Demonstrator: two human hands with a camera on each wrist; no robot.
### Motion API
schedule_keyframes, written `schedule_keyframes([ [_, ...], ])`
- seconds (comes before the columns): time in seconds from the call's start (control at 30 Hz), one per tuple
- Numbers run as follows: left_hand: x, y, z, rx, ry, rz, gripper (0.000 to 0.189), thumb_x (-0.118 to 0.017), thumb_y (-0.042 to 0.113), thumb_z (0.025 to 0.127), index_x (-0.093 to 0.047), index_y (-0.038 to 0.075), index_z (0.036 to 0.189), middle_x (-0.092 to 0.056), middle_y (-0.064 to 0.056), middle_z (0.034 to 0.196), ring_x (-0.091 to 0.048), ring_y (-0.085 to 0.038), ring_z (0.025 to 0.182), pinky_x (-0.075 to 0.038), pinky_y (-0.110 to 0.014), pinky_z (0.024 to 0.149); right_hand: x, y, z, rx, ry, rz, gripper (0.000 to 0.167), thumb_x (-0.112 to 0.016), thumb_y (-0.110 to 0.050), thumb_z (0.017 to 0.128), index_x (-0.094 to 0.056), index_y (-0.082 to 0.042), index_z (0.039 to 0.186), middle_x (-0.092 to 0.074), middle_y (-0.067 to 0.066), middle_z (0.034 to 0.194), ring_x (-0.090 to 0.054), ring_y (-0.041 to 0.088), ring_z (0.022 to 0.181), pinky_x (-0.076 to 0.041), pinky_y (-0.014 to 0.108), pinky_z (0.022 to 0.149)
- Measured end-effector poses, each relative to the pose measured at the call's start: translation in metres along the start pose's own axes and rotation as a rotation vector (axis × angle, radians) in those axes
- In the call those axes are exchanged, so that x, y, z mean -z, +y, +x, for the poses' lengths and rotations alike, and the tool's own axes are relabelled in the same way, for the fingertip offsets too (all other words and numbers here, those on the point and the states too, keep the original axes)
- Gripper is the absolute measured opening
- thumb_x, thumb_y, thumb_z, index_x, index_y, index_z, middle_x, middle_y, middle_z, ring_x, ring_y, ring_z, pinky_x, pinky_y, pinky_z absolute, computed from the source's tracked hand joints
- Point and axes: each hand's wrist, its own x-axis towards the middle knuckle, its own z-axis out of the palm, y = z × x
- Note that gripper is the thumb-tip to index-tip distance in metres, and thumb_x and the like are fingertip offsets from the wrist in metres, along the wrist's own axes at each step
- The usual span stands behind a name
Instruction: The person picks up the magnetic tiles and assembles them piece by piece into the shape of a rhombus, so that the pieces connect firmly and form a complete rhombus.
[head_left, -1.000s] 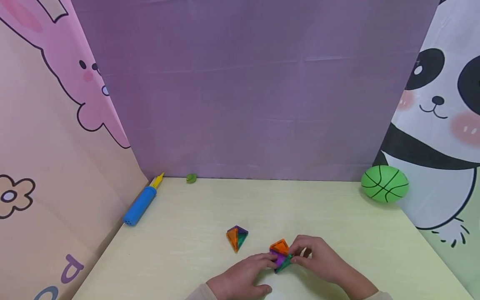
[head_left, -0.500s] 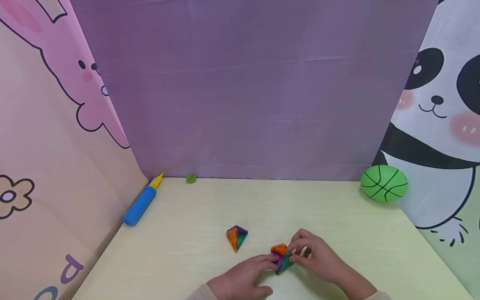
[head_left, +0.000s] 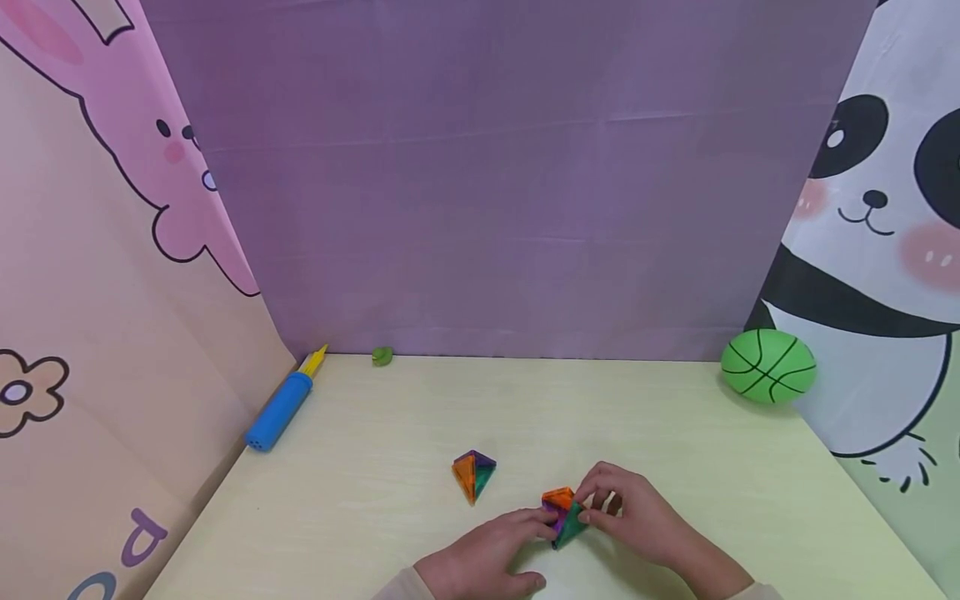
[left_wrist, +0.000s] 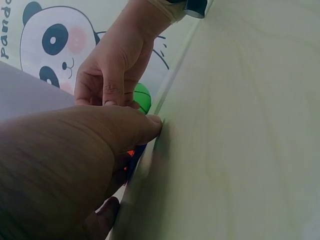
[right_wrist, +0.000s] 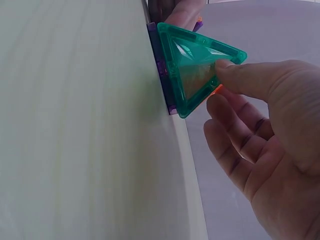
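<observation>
My right hand (head_left: pixel 633 512) pinches a translucent green triangular magnetic tile (right_wrist: pixel 192 65) between thumb and fingers, near its upper corner. The green tile stands tilted up along the edge of a purple magnetic tile (right_wrist: pixel 162 70) lying flat on the table. An orange magnetic tile (head_left: pixel 557 497) leans up at the far side of the purple one, close to the green tile's top. The fingers of my left hand (head_left: pixel 491 550) lie extended over the left part of the purple tile, its thumb apart from them. To the left stands a finished-looking pyramid (head_left: pixel 474 477) of orange, green and purple tiles.
A blue pump with a yellow tip (head_left: pixel 285 404) lies along the table's left edge. A small green object (head_left: pixel 382 357) sits at the back. The green ball with black lines (head_left: pixel 768 367) rests at the back right. A purple backdrop (head_left: pixel 495 183) rises behind the pale table (head_left: pixel 360 500).
The right hand has lifted a little and tipped the green tile more upright. The orange tile now leans further over, meeting it. The left hand has stayed in place.
</observation>
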Motion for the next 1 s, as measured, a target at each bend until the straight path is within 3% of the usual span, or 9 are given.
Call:
schedule_keyframes([
  [0.17, 0.0012, 0.0006, 0.0004, 0.026, -0.024, -0.032, 0.05, -0.072, 0.037, 0.101, -0.059, 0.02, 0.146, -0.037, 0.009, 0.165, -0.036, -0.01, 0.15, -0.039, -0.031, 0.117, -0.0001, -0.0004, -0.0016, -0.005, 0.013, 0.001, 0.026, -0.085, -0.011, 0.089, -0.069, -0.026, 0.104, -0.068, -0.009, 0.099, -0.065, 0.012, 0.081, -0.057, 0.029, 0.069],
  [0.33, 0.0021, 0.0019, 0.0008, 0.042, -0.045, -0.061, 0.05, -0.072, 0.038, 0.101, -0.059, 0.021, 0.146, -0.037, 0.011, 0.165, -0.036, -0.009, 0.149, -0.041, -0.03, 0.116, 0.0021, -0.0015, -0.003, -0.045, -0.035, 0.024, 0.024, -0.084, -0.015, 0.091, -0.072, -0.025, 0.109, -0.069, -0.008, 0.101, -0.064, 0.012, 0.083, -0.056, 0.028, 0.067],
  [0.63, 0.002, 0.0017, 0.0005, 0.025, -0.04, -0.047, 0.051, -0.072, 0.037, 0.101, -0.059, 0.019, 0.147, -0.037, 0.011, 0.165, -0.036, -0.009, 0.15, -0.041, -0.029, 0.115, 0.0034, -0.0001, -0.0016, -0.069, -0.07, 0.018, 0.02, -0.083, -0.017, 0.091, -0.077, -0.025, 0.108, -0.069, -0.01, 0.103, -0.063, 0.012, 0.086, -0.055, 0.027, 0.068],
  [1.0, -0.0012, -0.0016, 0.0025, 0.047, -0.049, -0.065, 0.051, -0.072, 0.039, 0.1, -0.059, 0.022, 0.147, -0.036, 0.014, 0.164, -0.034, -0.008, 0.15, -0.04, -0.03, 0.116, -0.0007, 0.0055, -0.0013, -0.085, -0.117, 0.001, 0.027, -0.083, -0.017, 0.091, -0.08, -0.024, 0.117, -0.074, -0.015, 0.108, -0.067, 0.009, 0.098, -0.056, 0.027, 0.07],
])
